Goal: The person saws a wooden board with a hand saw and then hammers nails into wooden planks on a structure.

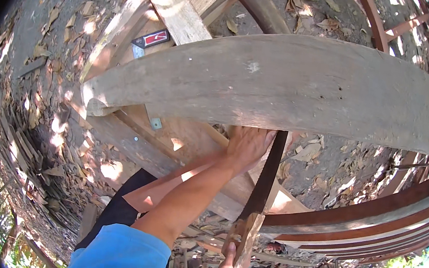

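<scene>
A wide grey plank (264, 81) crosses the view in front of me. My left hand (248, 146) reaches to its near edge, and the fingers disappear beneath it. What those fingers press on or hold is hidden. Just right of that hand runs the dark blade of a handsaw (263, 185), its far end also out of sight under the plank. Lower down, my right hand (233, 262) is closed around the saw's wooden handle. A reddish board (145, 195) lies alongside my left forearm.
A square with a dark, red-labelled stock (151, 39) rests on the timber at the upper left, partly covered by the plank. Crossed beams (171, 5) lie behind. Long reddish slats (359, 219) are stacked at the right. Dry leaves and wood scraps litter the ground.
</scene>
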Available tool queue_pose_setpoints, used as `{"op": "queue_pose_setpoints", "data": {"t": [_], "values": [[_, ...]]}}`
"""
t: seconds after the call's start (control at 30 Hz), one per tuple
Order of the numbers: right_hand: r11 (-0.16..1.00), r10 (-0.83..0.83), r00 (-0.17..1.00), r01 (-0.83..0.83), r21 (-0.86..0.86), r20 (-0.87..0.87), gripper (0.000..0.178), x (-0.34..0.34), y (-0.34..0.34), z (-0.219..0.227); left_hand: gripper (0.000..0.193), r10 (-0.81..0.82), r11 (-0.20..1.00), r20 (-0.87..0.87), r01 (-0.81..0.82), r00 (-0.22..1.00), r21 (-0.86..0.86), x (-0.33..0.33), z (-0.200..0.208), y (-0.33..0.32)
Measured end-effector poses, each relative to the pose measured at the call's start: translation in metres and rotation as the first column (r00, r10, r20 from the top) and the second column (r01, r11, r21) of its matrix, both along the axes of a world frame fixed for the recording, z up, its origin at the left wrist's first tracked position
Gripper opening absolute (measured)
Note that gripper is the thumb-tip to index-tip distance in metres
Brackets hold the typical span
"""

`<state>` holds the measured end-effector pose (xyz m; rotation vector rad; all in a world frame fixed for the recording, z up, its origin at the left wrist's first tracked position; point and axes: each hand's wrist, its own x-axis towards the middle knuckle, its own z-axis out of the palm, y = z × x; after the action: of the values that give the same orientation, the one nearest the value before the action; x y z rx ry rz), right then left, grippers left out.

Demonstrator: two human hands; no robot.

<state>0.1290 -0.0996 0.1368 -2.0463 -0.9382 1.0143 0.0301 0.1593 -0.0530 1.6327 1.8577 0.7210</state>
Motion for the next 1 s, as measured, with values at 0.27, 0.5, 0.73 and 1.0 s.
{"op": "queue_pose_setpoints", "data": {"t": [0.27,0.5,0.73,1.0], "values": [[0.993,0.114,0.981,-0.108,-0.05,0.155,0.027,0.007,-0.033,0.0,0.041,0.007,1.0,-0.028,-0.007,1.0,0.001,-0.009,0.012,0.002],[0.995,0.051,0.989,-0.062,0.075,0.136,0.021,-0.006,0.109,-0.09,0.04,-0.084,0.996,-0.135,0.08,0.987,-0.035,0.003,0.003,0.01],[0.998,-0.009,1.0,0.009,-0.056,0.002,0.045,0.002,-0.04,0.015,0.038,-0.101,0.995,-0.205,0.097,0.974,-0.026,-0.002,0.009,-0.004],[0.991,0.081,0.996,-0.077,-0.111,0.033,0.025,0.02,0.084,-0.059,0.036,-0.064,0.998,-0.16,0.061,0.985,-0.024,0.005,0.017,-0.001]]}}
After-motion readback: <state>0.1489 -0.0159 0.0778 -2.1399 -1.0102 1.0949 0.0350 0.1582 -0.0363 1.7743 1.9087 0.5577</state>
